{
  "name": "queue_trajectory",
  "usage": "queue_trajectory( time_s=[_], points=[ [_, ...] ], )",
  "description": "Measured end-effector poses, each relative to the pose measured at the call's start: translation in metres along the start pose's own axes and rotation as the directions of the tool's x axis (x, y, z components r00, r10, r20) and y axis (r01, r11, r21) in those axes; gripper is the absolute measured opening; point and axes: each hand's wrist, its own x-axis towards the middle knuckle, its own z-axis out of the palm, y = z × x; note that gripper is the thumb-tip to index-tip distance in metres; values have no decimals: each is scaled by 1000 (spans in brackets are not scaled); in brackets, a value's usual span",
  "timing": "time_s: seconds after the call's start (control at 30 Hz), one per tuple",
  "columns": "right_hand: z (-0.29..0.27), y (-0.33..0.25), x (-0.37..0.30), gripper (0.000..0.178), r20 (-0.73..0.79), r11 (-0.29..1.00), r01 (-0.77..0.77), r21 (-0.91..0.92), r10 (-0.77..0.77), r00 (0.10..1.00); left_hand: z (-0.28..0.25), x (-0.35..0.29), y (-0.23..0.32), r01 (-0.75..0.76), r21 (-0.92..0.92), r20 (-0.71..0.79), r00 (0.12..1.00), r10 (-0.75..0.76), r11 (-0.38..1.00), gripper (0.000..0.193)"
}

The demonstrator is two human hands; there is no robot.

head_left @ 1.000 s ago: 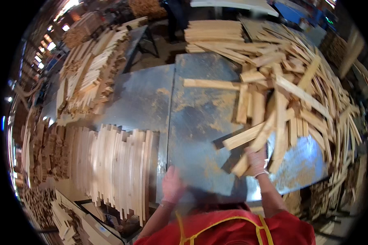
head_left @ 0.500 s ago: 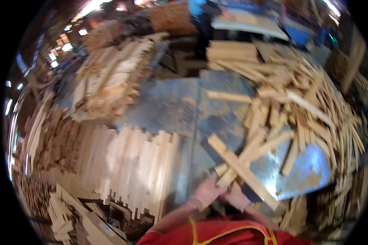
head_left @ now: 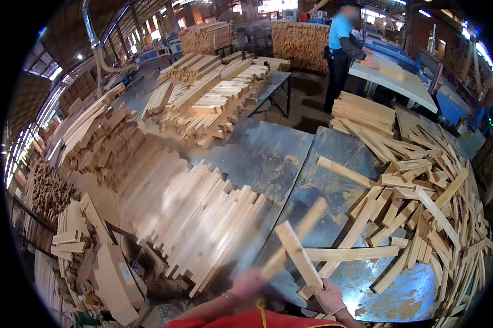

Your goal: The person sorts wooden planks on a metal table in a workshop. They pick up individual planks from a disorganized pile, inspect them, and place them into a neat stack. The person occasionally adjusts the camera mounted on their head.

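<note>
The fingers point(head_left: 322, 290) of the right hand point(head_left: 330, 299) were closed on the lower end of a stick point(head_left: 299, 255), in the lower middle of the frame. The left hand point(head_left: 248, 283), which was blurred, gripped the end of a second stick point(head_left: 311, 216); this one passed behind the first and pointed toward the upper right. Beyond them lay the metal surface point(head_left: 339, 188). A loose pile point(head_left: 421, 191) covered the right of the frame, and a row point(head_left: 205, 221) of sticks lay at the lower left. At the upper right, a person point(head_left: 340, 52) stood beside a white surface point(head_left: 405, 92).
</note>
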Motion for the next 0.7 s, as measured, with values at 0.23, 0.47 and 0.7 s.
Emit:
queue_trajectory(
  time_s=[0.23,0.47,0.7],
  points=[
    [40,14,81,38,-186,536,112,837,86,979,-18,11,-128,195,540,-594,778,206,819,54],
    [75,-102,40,43,-38,287,4,958,111,993,-43,19,42,-63,-249,444,879,172,966,77],
    [81,-81,34,22,73,513,-18,858,-87,994,-56,26,19,-97,351,136,989,52,931,27]
  ],
)
